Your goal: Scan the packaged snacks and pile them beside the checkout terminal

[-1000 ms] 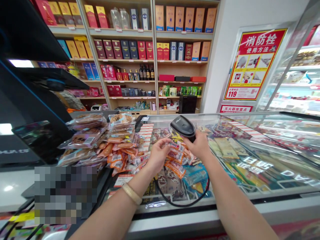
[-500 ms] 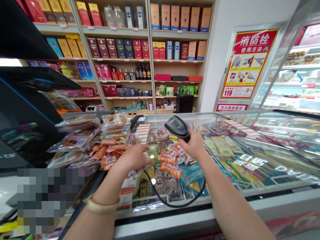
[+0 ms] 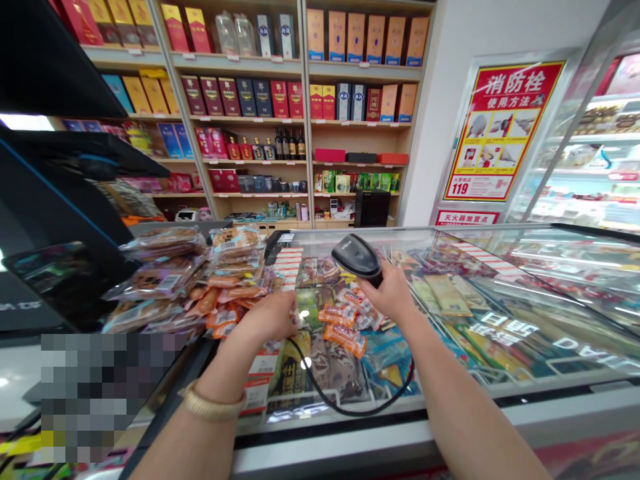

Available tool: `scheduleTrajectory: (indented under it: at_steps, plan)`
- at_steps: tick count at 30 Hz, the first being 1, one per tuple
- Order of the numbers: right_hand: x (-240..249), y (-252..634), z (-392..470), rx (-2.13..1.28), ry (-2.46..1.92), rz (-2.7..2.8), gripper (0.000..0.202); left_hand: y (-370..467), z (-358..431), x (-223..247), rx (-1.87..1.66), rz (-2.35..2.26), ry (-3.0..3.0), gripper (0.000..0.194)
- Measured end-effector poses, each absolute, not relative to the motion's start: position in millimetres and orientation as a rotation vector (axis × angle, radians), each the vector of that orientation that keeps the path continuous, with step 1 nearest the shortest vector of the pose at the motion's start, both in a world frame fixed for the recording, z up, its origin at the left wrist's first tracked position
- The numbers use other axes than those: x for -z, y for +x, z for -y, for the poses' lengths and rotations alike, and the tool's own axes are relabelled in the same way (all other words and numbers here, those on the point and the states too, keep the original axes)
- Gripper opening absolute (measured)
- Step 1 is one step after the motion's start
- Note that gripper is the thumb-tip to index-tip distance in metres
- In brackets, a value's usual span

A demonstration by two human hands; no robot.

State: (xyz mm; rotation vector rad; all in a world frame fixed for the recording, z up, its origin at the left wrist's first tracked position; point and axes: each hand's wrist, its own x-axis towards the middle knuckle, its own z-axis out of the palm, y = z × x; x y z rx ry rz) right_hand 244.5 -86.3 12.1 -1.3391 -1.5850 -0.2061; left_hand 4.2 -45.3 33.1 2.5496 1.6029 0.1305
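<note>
My right hand (image 3: 387, 290) is wrapped round the grip of a black barcode scanner (image 3: 356, 257), its head tilted toward the left. From the scanner a black cable (image 3: 350, 411) loops down over the glass. My left hand (image 3: 273, 315) hovers at the left end of the glass, fingers curled inward; what they hold, if anything, is hidden. Beside it lies a heap of orange-wrapped sausages (image 3: 223, 313). Between my hands, several small orange-wrapped sausages (image 3: 345, 339) rest on the glass.
Packaged flat snacks (image 3: 157, 277) are stacked at left near a black monitor (image 3: 55, 60). The glass-topped freezer (image 3: 500, 393) holds packs of frozen goods. Beyond stand shelves (image 3: 240, 120) of boxes and bottles, and a red poster (image 3: 505, 133) on the wall.
The fingers of my left hand have curled closed from a more spread pose. My right hand keeps the scanner in nearly the same place. The view has shifted slightly.
</note>
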Motion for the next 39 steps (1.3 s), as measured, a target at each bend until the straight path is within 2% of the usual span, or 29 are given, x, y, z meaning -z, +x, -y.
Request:
scheduleTrajectory:
  at_steps: [9, 17, 22, 39]
  plan:
    - [-14, 243, 88, 0.218, -1.338, 1.595, 0.016, 0, 23, -23, -0.921, -1.302, 1.975, 0.022]
    - [-15, 242, 89, 0.131, -1.255, 1.741, 0.016, 5, 15, -28, -1.457, -1.068, 1.328, 0.040]
    - [-15, 236, 92, 0.005, -1.248, 1.916, 0.019, 8, 19, -33, -1.545, -1.016, 1.229, 0.040]
    - [-17, 234, 93, -0.009, -1.263, 1.956, 0.018, 7, 14, -27, -1.551, -0.989, 1.256, 0.042]
